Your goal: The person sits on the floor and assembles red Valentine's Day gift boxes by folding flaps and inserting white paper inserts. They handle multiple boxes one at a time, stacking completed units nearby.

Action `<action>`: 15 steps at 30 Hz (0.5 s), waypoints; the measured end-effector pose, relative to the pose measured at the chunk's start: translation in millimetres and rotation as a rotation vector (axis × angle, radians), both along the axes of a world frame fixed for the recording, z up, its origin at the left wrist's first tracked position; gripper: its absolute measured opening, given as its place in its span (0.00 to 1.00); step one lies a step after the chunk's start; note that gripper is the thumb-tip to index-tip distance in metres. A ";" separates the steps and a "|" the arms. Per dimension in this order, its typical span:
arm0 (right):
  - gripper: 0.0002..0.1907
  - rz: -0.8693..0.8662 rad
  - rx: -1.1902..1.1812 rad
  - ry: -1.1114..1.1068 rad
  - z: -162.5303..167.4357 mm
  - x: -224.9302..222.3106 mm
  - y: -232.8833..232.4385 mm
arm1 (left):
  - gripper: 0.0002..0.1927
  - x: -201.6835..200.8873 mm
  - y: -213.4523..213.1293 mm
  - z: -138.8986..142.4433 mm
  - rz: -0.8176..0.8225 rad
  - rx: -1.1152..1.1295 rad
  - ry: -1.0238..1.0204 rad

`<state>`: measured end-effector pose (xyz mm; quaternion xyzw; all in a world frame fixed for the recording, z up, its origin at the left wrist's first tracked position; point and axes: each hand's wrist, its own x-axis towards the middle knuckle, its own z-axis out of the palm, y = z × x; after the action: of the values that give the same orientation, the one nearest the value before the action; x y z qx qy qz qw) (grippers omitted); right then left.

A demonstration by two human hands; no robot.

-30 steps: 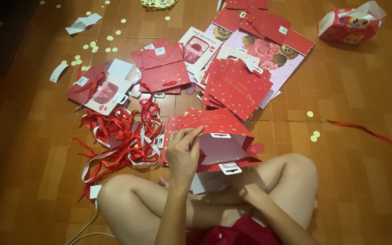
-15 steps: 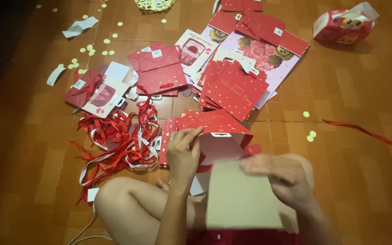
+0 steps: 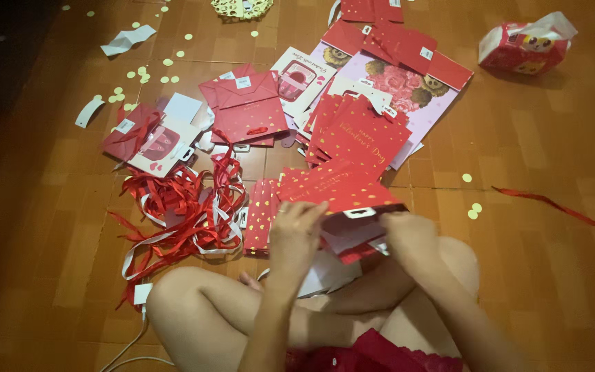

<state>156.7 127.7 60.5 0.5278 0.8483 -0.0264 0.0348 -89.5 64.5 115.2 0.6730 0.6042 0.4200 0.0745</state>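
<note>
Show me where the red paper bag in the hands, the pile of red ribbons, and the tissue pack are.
red paper bag (image 3: 342, 196), head view, its upper red face.
pile of red ribbons (image 3: 180, 210), head view, middle of the tangle.
tissue pack (image 3: 521, 52), head view, its red side.

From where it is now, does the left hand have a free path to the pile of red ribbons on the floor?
Probably yes. The left hand grips the red gift bag, and the ribbon pile lies just to its left with only open wooden floor between, though it would have to let go first.
</note>
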 end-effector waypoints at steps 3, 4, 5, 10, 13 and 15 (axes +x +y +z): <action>0.09 0.190 0.098 0.254 -38.5 -12.8 6.5 | 0.13 23.2 -3.4 7.6 -0.042 0.016 0.024; 0.07 0.262 0.174 0.420 -52.0 -21.2 8.0 | 0.12 30.1 -7.3 9.9 -0.047 0.010 -0.010; 0.10 0.219 -0.053 0.478 -62.4 -27.1 11.7 | 0.10 32.4 -9.8 11.6 -0.052 0.004 -0.044; 0.11 0.195 -0.896 0.543 -80.3 -51.2 28.0 | 0.10 20.7 -9.9 12.8 -0.026 -0.013 -0.039; 0.11 0.243 -0.996 0.526 -75.7 -67.2 31.5 | 0.10 16.3 -10.6 10.0 -0.020 -0.018 -0.075; 0.12 0.232 -0.985 0.551 -71.5 -73.4 34.2 | 0.10 16.1 -10.6 7.8 -0.014 -0.021 -0.094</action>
<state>83.3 161.9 -11.0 0.3266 0.7659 -0.5509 0.0567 -73.4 53.9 123.0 0.6558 0.5998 0.4443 0.1129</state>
